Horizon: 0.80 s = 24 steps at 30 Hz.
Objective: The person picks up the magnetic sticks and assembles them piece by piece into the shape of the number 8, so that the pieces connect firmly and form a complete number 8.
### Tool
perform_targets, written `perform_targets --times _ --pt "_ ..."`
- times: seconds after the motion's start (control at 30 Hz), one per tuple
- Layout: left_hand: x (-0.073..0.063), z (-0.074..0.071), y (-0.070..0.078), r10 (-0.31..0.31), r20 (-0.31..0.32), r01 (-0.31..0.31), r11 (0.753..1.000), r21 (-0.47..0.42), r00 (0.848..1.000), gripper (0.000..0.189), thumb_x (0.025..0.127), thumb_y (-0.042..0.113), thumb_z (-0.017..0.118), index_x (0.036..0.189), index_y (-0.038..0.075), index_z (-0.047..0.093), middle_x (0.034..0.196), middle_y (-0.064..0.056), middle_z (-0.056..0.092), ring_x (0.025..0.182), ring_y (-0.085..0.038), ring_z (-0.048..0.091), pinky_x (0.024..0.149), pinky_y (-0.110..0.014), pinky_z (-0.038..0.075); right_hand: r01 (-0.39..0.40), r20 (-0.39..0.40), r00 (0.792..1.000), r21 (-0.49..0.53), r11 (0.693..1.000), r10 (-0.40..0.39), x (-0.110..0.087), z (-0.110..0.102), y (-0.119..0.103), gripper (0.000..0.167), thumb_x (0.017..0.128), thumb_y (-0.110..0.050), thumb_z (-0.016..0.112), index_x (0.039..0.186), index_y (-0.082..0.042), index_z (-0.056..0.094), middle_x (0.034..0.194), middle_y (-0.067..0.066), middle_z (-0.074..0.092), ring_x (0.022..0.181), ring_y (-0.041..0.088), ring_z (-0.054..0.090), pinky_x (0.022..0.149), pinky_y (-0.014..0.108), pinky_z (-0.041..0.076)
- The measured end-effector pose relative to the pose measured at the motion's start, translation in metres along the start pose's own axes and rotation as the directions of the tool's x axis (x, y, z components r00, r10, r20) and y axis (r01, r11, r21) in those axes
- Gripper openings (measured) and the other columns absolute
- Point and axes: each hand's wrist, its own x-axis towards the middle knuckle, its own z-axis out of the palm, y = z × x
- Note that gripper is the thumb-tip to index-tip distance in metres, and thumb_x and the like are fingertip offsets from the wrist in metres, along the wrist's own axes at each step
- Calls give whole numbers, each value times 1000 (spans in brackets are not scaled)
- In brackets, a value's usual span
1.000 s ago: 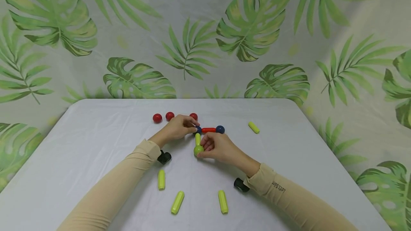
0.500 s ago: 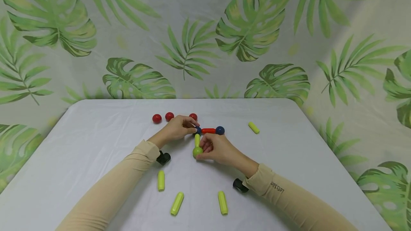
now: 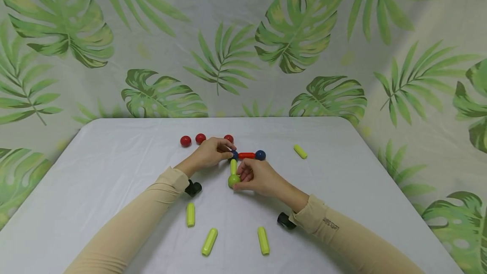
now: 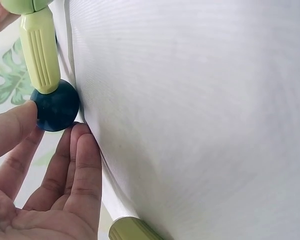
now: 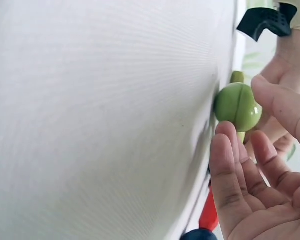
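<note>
My left hand [image 3: 210,151] pinches a dark blue ball [image 4: 57,107] between thumb and fingers. From this ball a yellow-green rod [image 3: 233,167] runs toward me to a green ball [image 5: 237,106]. My right hand [image 3: 262,176] grips that green ball, thumb on one side and fingertips on the other. A red rod [image 3: 246,155] extends rightward from the pinched ball to a second dark blue ball [image 3: 260,155], which no hand touches. All these parts form a corner shape low over the table.
Red balls [image 3: 185,141] sit in a row at the back left, one partly behind the left hand. Several loose yellow-green rods lie about: one rod [image 3: 300,152] back right, others such as this rod [image 3: 209,242] near the front. The white table [image 3: 335,206] ends at a leaf-print cloth.
</note>
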Motion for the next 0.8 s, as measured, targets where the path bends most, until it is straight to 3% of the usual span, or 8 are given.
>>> perform_targets --times 0.27,0.6,0.8 --pt "-1 1 1 24 -4 -23 999 44 1000 27 104 15 71 130 11 76 121 -13 79 101 -22 70 80 -30 54 13 8 1000 -41 999 -13 -9 -4 -9 32 87 -22 92 102 -7 68 88 -1 70 77 8 63 72 19 54" --pt "-4 4 0 25 -9 -24 998 63 1000 29 102 14 73 131 14 75 121 -13 78 113 -29 73 92 -40 62 70 120 991 -60 996 -63 -20 0 -26 25 89 -17 89 105 -8 72 91 0 71 79 4 62 74 17 55" --pt "-8 3 2 31 2 -31 996 86 1000 31 101 16 76 132 15 74 119 -14 77 115 -32 74 92 -42 63 115 199 975 -65 991 -100 -26 4 -35 25 90 -15 88 108 -6 74 92 4 73 79 4 63 74 18 56"
